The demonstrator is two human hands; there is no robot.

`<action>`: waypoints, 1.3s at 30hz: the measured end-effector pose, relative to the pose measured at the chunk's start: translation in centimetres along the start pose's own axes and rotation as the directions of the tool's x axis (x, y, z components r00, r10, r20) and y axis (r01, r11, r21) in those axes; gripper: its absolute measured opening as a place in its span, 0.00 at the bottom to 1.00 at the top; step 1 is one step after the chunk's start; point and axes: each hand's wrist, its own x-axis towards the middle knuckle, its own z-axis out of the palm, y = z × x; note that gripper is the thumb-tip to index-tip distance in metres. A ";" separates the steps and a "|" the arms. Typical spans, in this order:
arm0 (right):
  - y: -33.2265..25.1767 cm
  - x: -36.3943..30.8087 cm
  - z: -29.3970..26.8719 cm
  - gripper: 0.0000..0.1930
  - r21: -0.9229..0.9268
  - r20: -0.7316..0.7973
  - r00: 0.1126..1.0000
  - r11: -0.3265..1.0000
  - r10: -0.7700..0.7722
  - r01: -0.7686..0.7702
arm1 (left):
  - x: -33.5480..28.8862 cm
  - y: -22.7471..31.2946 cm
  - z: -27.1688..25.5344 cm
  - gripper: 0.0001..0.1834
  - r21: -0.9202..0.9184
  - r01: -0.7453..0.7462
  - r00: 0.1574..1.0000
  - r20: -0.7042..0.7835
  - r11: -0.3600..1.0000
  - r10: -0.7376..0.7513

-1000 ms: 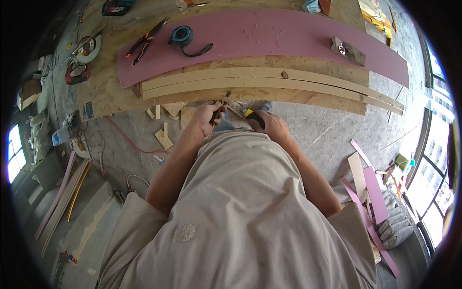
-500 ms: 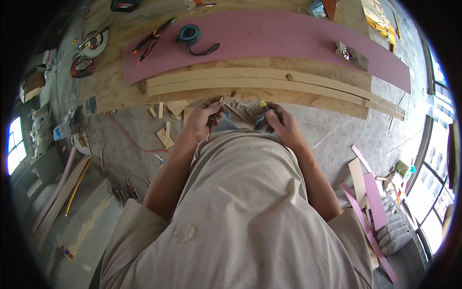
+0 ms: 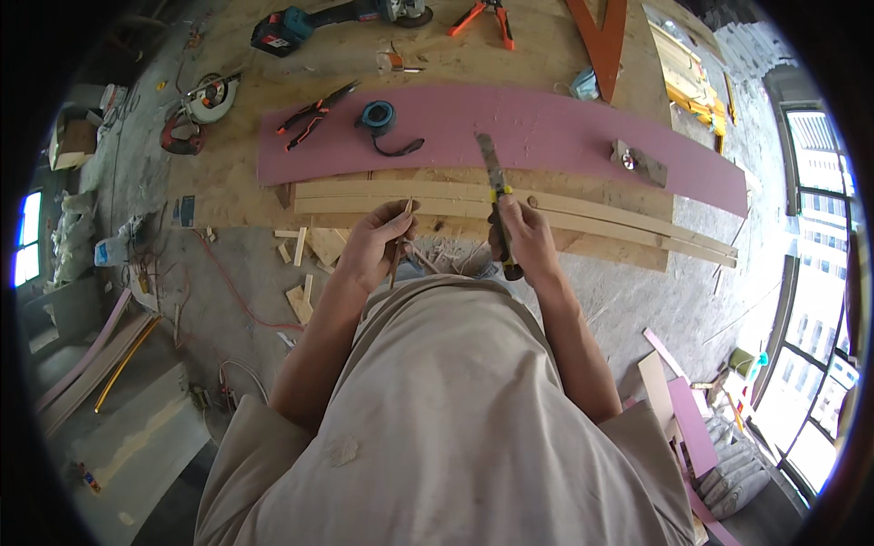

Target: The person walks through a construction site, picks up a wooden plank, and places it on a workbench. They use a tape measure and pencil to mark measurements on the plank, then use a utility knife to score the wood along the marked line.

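Observation:
My left hand [image 3: 371, 241] is closed round a thin brown pencil [image 3: 395, 266], its pale pointed tip showing above the fingers. In my right hand [image 3: 530, 238] is a utility knife [image 3: 492, 168] with a yellow and dark handle, its long blade pointing up and away from me. Both hands are in front of my body at the near edge of the workbench, the knife and pencil apart. Just beyond them lie long pale wood strips [image 3: 437, 202]. The blade reaches over these strips toward a long pink board [image 3: 546, 136].
On the pink board lie pliers [image 3: 314, 116], a teal tape measure [image 3: 377, 116] and a small hand plane [image 3: 642, 166]. An angle grinder [image 3: 291, 29], red-handled pliers [image 3: 487, 18] and an orange triangle [image 3: 601, 45] are farther back. A circular saw [image 3: 196, 114] sits left. Wood offcuts [image 3: 299, 300] litter the floor.
My view has tilted up, bringing more of the bench's far side in. The knife in my right hand has turned upward, so its long blade now shows. The left hand keeps hold of the pencil.

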 end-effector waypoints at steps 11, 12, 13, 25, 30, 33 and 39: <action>-1.8 1.1 3.0 0.27 0.042 0.076 0.997 0.999 0.014 -0.017 | -1.7 -0.6 -2.4 0.09 -0.010 0.043 0.997 -0.071 0.999 -0.043; -1.9 1.2 3.3 0.28 0.034 0.062 0.998 0.999 0.027 -0.029 | -1.7 -0.3 -2.6 0.09 -0.020 0.032 0.998 -0.056 0.999 -0.033; -1.9 1.4 3.5 0.25 0.035 0.093 0.996 0.999 0.003 -0.007 | -1.6 0.0 -2.9 0.09 -0.029 0.022 0.999 -0.041 0.999 -0.023; 0.4 0.7 4.2 0.11 0.085 0.365 0.928 0.995 -0.077 0.050 | -1.8 0.3 -3.8 0.10 -0.001 0.067 0.995 -0.076 0.998 -0.067; -0.2 3.0 3.8 0.17 0.133 0.241 0.955 0.969 0.171 -0.207 | -1.2 0.4 -4.9 0.10 -0.037 -0.015 0.993 -0.113 0.999 0.011; 1.2 9.3 3.3 0.12 0.219 0.101 0.988 0.966 0.116 -0.136 | -0.9 1.4 -4.9 0.09 0.006 -0.115 0.980 -0.164 0.993 0.114; -6.8 11.0 5.6 0.12 -0.479 -0.171 0.723 0.698 -0.669 0.533 | -1.8 3.8 -2.7 0.11 -0.003 -0.266 0.947 -0.188 0.964 0.261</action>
